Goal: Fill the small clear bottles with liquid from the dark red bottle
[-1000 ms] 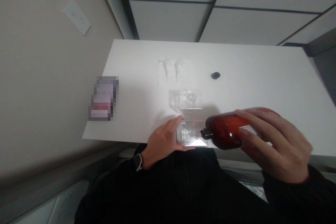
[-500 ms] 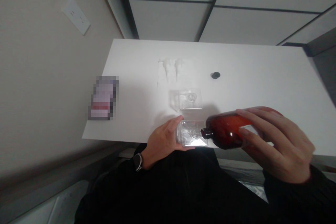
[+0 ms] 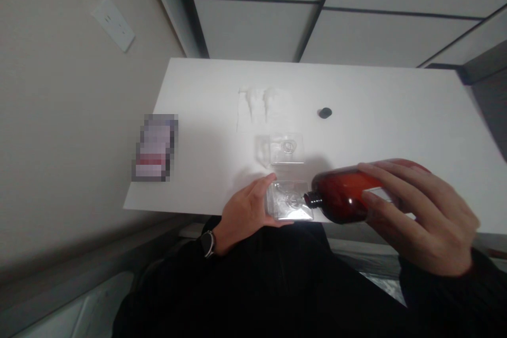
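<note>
My right hand [image 3: 423,216] is wrapped round an amber bottle [image 3: 340,195], tilted almost level with its uncapped mouth pointing left. That mouth sits over a clear square container [image 3: 283,207] with a round opening in its top. Whether liquid is flowing is too fine to make out. Around the container's left side, my left hand [image 3: 247,206] grips it, thumb at the back and fingers along the front, at the table's near edge. Just behind stands a second clear square container [image 3: 287,156] with a round opening, touched by neither hand.
Two white translucent nozzle-like pieces [image 3: 257,100] lie toward the back of the white table [image 3: 396,116]. A black cap [image 3: 325,113] rests right of them. At the left edge lies a blurred-out rectangular item [image 3: 153,147]. A wall is close on the left.
The bottle and my right hand have shifted very slightly to the right. My left hand and the container stay in place.
</note>
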